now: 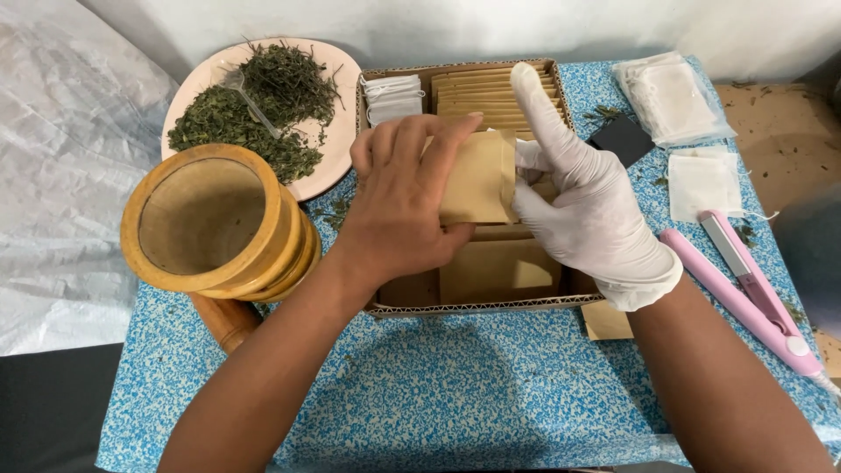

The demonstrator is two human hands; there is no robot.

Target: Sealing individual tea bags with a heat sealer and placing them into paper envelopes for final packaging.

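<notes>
Bare left hand (pixel 399 206) fingers pinch a small kraft envelope (pixel 477 180) above the cardboard box (pixel 491 307); the gloved right hand (pixel 587 215) pinches its open edge, forefinger raised. Uneven pulling could tear or crease the paper, or drop it among the stacked envelopes.

Cardboard box (pixel 480 307) mid-table (pixel 438 394) — envelopes stacked inside it, small bags (pixel 393 96) in its far-left corner. Left of box: wooden mortar (pixel 210 223), plate (pixel 333 175) of dried herbs (pixel 263 109) behind it. Right of box: sealer tool (pixel 745 289), loose bags (pixel 701 182) behind it — packet of bags (pixel 670 96) farther back.
</notes>
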